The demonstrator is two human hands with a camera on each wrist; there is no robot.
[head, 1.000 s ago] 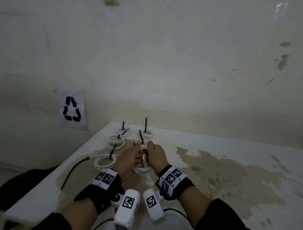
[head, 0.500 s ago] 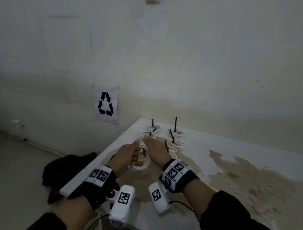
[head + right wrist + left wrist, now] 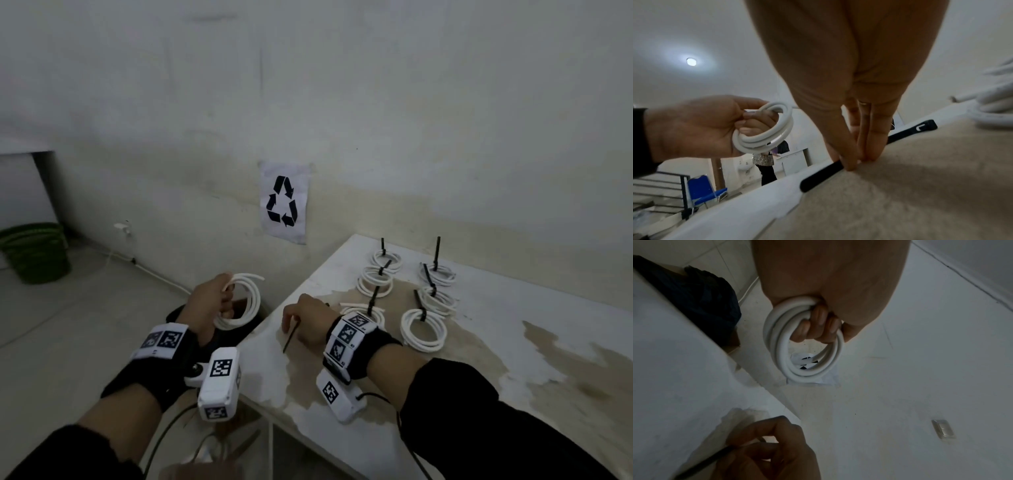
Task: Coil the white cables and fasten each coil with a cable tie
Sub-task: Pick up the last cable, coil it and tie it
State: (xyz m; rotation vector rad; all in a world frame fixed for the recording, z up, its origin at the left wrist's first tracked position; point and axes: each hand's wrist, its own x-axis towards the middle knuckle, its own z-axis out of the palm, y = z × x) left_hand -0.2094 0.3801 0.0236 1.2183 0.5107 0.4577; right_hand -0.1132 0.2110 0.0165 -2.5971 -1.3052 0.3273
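My left hand (image 3: 219, 299) grips a loose coil of white cable (image 3: 252, 301) in the air, just off the table's left edge. In the left wrist view its fingers (image 3: 818, 324) curl through the coil (image 3: 781, 353). My right hand (image 3: 289, 320) is down on the table near that edge and pinches a black cable tie (image 3: 291, 337) that lies flat there. The right wrist view shows the fingertips (image 3: 851, 155) on the tie's strap (image 3: 822, 175), with its head (image 3: 925, 126) beyond them.
Several white coils bound with black ties (image 3: 424, 329) lie in two rows on the stained white table (image 3: 496, 359), right of my right hand. A dark bag (image 3: 701, 293) sits on the floor below the left edge. A recycling sign (image 3: 283, 202) hangs on the wall, and a green basket (image 3: 34, 253) stands far left.
Both hands held the coil together over the table. Now the left hand alone holds it, further left past the edge, and the right hand has dropped onto the cable tie. The head view has swung left.
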